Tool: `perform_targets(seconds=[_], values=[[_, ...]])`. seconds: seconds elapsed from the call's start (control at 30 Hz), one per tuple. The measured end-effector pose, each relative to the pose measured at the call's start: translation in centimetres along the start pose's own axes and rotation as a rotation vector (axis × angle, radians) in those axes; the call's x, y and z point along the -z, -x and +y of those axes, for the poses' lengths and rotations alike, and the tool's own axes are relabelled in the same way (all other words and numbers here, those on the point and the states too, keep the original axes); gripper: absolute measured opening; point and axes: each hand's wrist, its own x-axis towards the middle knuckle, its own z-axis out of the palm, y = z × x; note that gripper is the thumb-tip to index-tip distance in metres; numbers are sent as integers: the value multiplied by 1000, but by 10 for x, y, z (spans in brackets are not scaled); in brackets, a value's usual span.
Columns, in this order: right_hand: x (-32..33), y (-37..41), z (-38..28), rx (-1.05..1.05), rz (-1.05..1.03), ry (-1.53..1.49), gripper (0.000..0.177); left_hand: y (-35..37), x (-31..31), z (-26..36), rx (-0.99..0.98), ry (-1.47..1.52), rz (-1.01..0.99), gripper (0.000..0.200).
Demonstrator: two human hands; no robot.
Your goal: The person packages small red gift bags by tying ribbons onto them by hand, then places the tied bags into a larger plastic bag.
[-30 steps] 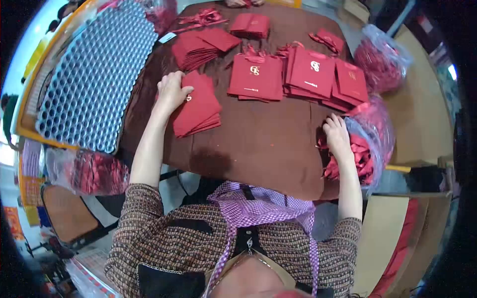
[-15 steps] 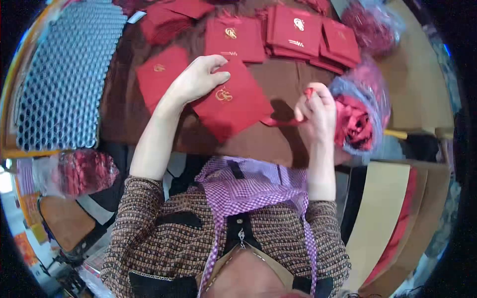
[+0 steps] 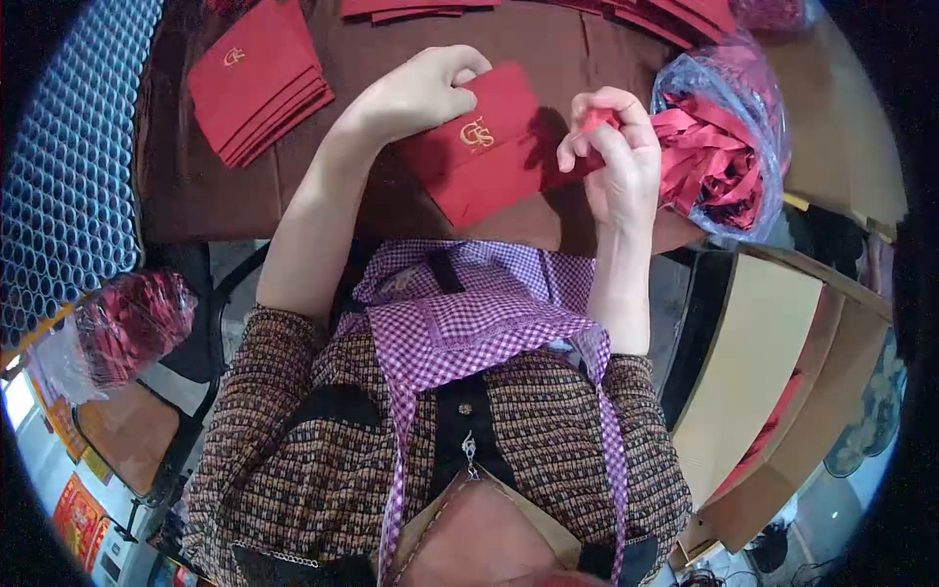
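My left hand (image 3: 421, 96) is closed on the upper left edge of a flat red envelope (image 3: 489, 181) with a gold emblem. The envelope is tilted, with its lower corner near the table's front edge. My right hand (image 3: 623, 152) is to its right, fingers curled round a red ribbon (image 3: 599, 119). Part of the ribbon is hidden in the palm, and a stretch of it lies between the hand and the envelope's right edge. Just beyond my right hand, an open clear plastic bag (image 3: 758, 103) holds a heap of red ribbons (image 3: 714, 161).
A fanned stack of red envelopes (image 3: 256, 83) lies at the left of the brown tablecloth (image 3: 323, 44). More red envelopes (image 3: 416, 10) line the far side. A blue patterned sheet (image 3: 73, 166) is at far left, and a cardboard box (image 3: 773, 352) stands at lower right.
The view has shifted, so the far stacks have slid toward the top edge. My right hand has come closer to the envelope with the ribbon, and its fingers have loosened slightly.
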Motion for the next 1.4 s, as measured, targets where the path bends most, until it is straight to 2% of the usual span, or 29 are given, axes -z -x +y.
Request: perform_targets(seconds=[0.17, 0.23, 0.27, 0.37, 0.4, 0.43, 0.5, 0.57, 0.67, 0.7, 0.8, 0.87, 1.0, 1.1, 1.17, 1.2, 1.3, 1.37, 1.4], values=[[-11, -6, 0, 36, 96, 50, 11, -1, 3, -9, 21, 124, -63, 40], [-7, -7, 0, 72, 139, 169, 7, 1, 5, -10, 8, 251, -108, 44], [-3, -6, 2, 79, 157, 274, 8, 2, 6, -8, 10, 237, -108, 44], [1, 0, 3, 88, 140, 326, 14, 1, 3, -18, -33, 251, -72, 43], [-1, 2, 3, 78, 159, 489, 18, 4, 4, -13, -2, 371, -125, 40], [0, 4, 6, 69, 159, 493, 18, 4, 2, -13, 4, 379, -126, 40], [1, 4, 13, 75, 179, 837, 19, 3, -1, -18, 22, 257, -104, 35], [2, 5, 16, 54, 176, 871, 18, 1, -7, -23, 43, 267, -63, 31], [-3, 4, 27, 148, 58, 867, 16, -1, -8, -24, 31, 117, -24, 29], [-10, 6, 24, 85, 55, 961, 14, -2, -9, -27, 34, 121, -24, 29], [-7, 1, 39, 188, 63, 1120, 11, -4, -12, -29, -6, 54, -10, 28], [-4, -3, 47, 362, 59, 1155, 10, -4, -12, -30, 9, 123, -12, 28], [-9, -5, 52, 249, 100, 1120, 10, -4, -14, -31, 16, 158, -10, 28], [-15, -8, 55, 315, 80, 1141, 12, -2, -15, -28, 34, 129, -7, 27], [-16, -8, 56, 408, 72, 1344, 13, 0, -15, -25, 38, 59, 21, 27], [-14, -10, 59, 407, 70, 1344, 13, -1, -15, -28, 39, 61, 22, 27], [-5, -16, 70, 474, 48, 1298, 12, -3, -17, -37, 5, 181, -6, 27], [-3, -19, 71, 615, 75, 1475, 9, -3, -16, -40, -28, 201, -11, 27], [-4, -19, 71, 617, 73, 1474, 9, -4, -17, -41, -28, 201, -8, 27]])
